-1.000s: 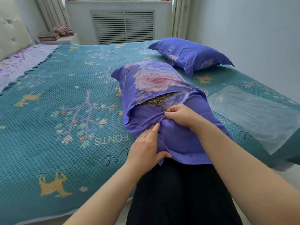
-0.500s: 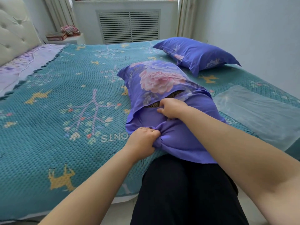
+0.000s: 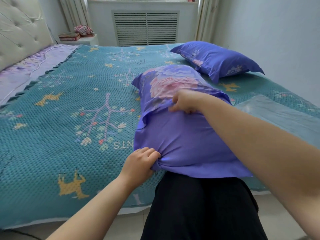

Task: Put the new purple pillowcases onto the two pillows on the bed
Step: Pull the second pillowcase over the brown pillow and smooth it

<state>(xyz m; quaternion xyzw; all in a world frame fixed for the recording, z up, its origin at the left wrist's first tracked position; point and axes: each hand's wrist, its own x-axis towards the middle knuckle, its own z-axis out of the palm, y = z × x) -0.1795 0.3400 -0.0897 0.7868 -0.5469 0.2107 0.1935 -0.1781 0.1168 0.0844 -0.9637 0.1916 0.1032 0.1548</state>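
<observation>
A pillow in a purple pillowcase (image 3: 180,135) with a pink flower print lies at the near edge of the bed (image 3: 69,118), in front of me. My left hand (image 3: 140,161) grips a bunched fold of its plain purple near corner. Farther along, my right hand (image 3: 186,103) pinches the printed flap edge at the case's opening; the flap now covers the gap. A second pillow (image 3: 216,59) in a matching purple case rests at the bed's far right.
A teal patterned blanket covers the bed. A clear plastic bag (image 3: 277,116) lies flat at the right edge. A padded headboard (image 3: 19,32) stands at left, a nightstand (image 3: 78,38) with small items behind it, a wall close on the right.
My left hand went from flat on the fabric to gripping a bunched fold. My right hand moved up to the opening and pulled the printed flap over the dark gap.
</observation>
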